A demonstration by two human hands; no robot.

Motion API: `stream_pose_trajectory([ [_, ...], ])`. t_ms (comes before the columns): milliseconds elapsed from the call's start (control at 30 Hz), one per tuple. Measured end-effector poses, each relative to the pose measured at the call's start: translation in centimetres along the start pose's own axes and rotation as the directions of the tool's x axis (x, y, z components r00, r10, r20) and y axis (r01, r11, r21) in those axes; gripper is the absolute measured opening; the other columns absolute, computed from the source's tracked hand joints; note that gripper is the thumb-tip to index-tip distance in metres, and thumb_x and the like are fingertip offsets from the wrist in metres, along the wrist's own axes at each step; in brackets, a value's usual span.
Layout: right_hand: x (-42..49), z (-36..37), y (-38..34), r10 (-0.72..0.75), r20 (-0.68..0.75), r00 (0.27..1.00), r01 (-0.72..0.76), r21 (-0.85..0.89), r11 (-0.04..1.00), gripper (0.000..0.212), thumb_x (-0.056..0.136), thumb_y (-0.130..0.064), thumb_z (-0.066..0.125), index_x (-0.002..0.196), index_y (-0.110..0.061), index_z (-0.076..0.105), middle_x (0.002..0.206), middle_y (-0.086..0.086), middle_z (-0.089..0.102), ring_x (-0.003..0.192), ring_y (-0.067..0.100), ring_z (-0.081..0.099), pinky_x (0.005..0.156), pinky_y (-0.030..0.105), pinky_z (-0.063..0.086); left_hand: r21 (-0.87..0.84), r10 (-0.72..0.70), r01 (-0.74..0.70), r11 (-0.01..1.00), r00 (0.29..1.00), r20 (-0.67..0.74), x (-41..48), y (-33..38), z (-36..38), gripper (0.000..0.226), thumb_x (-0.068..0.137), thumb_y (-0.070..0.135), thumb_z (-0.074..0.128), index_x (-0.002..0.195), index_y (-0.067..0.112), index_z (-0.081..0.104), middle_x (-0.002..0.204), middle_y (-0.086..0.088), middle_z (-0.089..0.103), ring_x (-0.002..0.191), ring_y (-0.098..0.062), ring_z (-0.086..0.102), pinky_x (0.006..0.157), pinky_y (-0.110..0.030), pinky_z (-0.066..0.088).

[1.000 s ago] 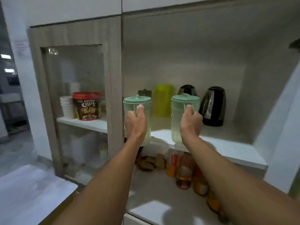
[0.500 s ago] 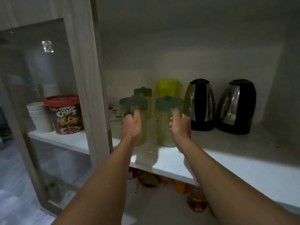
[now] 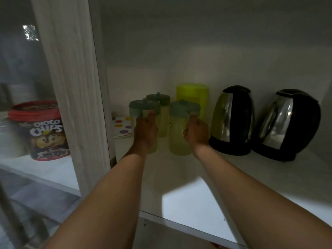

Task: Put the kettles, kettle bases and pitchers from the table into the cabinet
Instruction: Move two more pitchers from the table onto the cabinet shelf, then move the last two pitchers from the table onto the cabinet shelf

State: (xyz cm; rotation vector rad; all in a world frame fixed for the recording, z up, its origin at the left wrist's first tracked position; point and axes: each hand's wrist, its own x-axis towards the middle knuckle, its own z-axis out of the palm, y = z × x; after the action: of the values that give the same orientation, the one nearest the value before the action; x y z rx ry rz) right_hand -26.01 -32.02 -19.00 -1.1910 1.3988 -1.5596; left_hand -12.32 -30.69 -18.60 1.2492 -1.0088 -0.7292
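Dim light fills the pale wood-grain cabinet (image 3: 71, 87), whose white shelf (image 3: 197, 194) carries everything in view, with one bright patch near its front edge. Behind the glass door panel (image 3: 27, 69) on the left stands a red-lidded round "Choco Chips" tub (image 3: 40, 130) on the same shelf level.

Two bare forearms reach in from the bottom of the frame. At the right of the shelf stand two steel-and-black electric kettles, side by side and upright: the nearer kettle (image 3: 232, 121) just beside the right hand, the farther kettle (image 3: 289, 125) at the right.

A tall yellow-green plastic pitcher (image 3: 193, 97) stands at the back, beside the nearer kettle. In front of it, two translucent pale-green pitchers with darker green lids are held upright, low over or on the shelf; contact with it cannot be told in the gloom. The left hand (image 3: 145, 132) has its grip wrapped around the left pitcher (image 3: 143, 112), thumb up near the lid. The right hand (image 3: 196, 133) has its grip curled around the handle side of the right pitcher (image 3: 179, 128). A third green-lidded pitcher (image 3: 160, 106) stands just behind and between them.

A small white card with coloured dots (image 3: 123, 126) lies at the back left of the shelf, beside the left pitcher.
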Motion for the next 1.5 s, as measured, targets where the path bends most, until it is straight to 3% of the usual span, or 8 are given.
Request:
stream_pose_trajectory([
  [133, -0.6, -0.6, -0.8, 0.100, 0.076, 0.992, -0.096, -0.050, 0.994, 0.101, 0.065, -0.090, 0.025, 0.124, -0.014, 0.056, 0.121, 0.020, 0.064, 0.108, 0.037, 0.063, 0.097, 0.051, 0.050, 0.054, -0.159, 0.157, 0.986, 0.987, 0.027, -1.1, 0.6, -0.2, 0.100, 0.083, 0.082, 0.026, 0.144, 0.004, 0.045, 0.131, -0.020, 0.060, 0.117, -0.036, 0.059, 0.101, -0.044, 0.046],
  [233, -1.9, -1.6, -0.7, 0.102, 0.061, 0.993, -0.095, -0.112, 0.989, 0.085, 0.092, -0.073, 0.031, 0.149, -0.010, 0.032, 0.146, 0.018, 0.048, 0.128, 0.037, 0.052, 0.099, 0.039, 0.043, 0.041, -0.226, 0.224, 0.974, 0.973, 0.050, -2.8, 0.4, -0.3, 0.132, 0.053, 0.102, 0.022, 0.156, 0.021, 0.025, 0.153, -0.010, 0.043, 0.136, -0.031, 0.045, 0.113, -0.050, 0.035],
  [367, -3.9, -4.1, 0.5, 0.078, 0.035, 0.996, -0.065, -0.281, 0.958, 0.074, 0.099, -0.062, 0.031, 0.151, -0.010, 0.028, 0.151, 0.019, 0.042, 0.133, 0.036, 0.047, 0.099, 0.037, 0.037, 0.245, -0.246, 0.248, 0.937, 0.968, -0.042, -6.7, 1.5, -0.2, 0.086, 0.097, 0.066, 0.023, 0.157, 0.004, 0.013, 0.160, -0.018, 0.027, 0.144, -0.034, 0.034, 0.114, -0.039, 0.029],
  [433, -5.7, -5.7, 0.5, 0.038, 0.054, 0.998, -0.015, -0.367, 0.930, 0.071, 0.099, -0.061, 0.031, 0.151, -0.013, 0.030, 0.150, 0.019, 0.042, 0.134, 0.037, 0.046, 0.103, 0.039, 0.037, 0.395, -0.181, 0.188, 0.899, 0.982, -0.055, -8.9, 2.2, -0.3, 0.066, 0.104, 0.053, 0.023, 0.138, -0.001, 0.041, 0.133, -0.016, 0.053, 0.121, -0.029, 0.052, 0.097, -0.037, 0.039],
  [533, -9.1, -7.9, -0.1, -0.059, 0.070, 0.996, 0.085, -0.475, 0.876, 0.064, 0.098, -0.061, 0.032, 0.145, -0.017, 0.038, 0.147, 0.019, 0.045, 0.132, 0.039, 0.046, 0.104, 0.045, 0.037, 0.533, -0.017, 0.011, 0.846, 1.000, 0.007, -13.3, 3.4, -0.5, 0.038, 0.107, 0.035, 0.029, 0.089, 0.008, 0.048, 0.086, -0.004, 0.051, 0.077, -0.016, 0.050, 0.067, -0.025, 0.039],
  [733, -18.0, -10.5, -1.8, -0.210, 0.200, 0.957, 0.287, -0.546, 0.787, 0.059, 0.101, -0.056, 0.027, 0.150, -0.025, 0.033, 0.156, 0.011, 0.033, 0.138, 0.038, 0.036, 0.108, 0.048, 0.032, 0.685, 0.285, -0.218, 0.696, 0.958, 0.015, -22.2, 5.2, -4.1, 0.048, 0.105, 0.041, 0.035, 0.136, 0.006, 0.044, 0.135, -0.016, 0.045, 0.115, -0.027, 0.050, 0.090, -0.033, 0.039],
  [1033, -32.5, -5.6, -5.0, -0.283, 0.459, 0.842, 0.495, -0.447, 0.746, 0.055, 0.101, -0.057, 0.028, 0.149, -0.032, 0.033, 0.158, 0.007, 0.032, 0.138, 0.037, 0.038, 0.108, 0.055, 0.037, 0.828, 0.306, -0.052, 0.558, 0.941, -0.147, -32.0, 7.6, -19.8, 0.047, 0.101, 0.045, 0.038, 0.134, 0.011, 0.045, 0.135, -0.019, 0.044, 0.122, -0.037, 0.048, 0.103, -0.050, 0.041],
  [1500, -70.2, 14.5, -7.3, -0.287, 0.833, 0.472, 0.604, -0.069, 0.794, 0.058, 0.101, -0.055, 0.031, 0.150, -0.024, 0.034, 0.159, 0.007, 0.031, 0.140, 0.036, 0.036, 0.110, 0.054, 0.034, 0.753, 0.197, 0.457, 0.473, 0.779, -0.596, -52.2, 7.8, -58.5, 0.057, 0.101, 0.048, 0.037, 0.141, 0.008, 0.039, 0.146, -0.023, 0.035, 0.131, -0.044, 0.040, 0.106, -0.052, 0.036],
])
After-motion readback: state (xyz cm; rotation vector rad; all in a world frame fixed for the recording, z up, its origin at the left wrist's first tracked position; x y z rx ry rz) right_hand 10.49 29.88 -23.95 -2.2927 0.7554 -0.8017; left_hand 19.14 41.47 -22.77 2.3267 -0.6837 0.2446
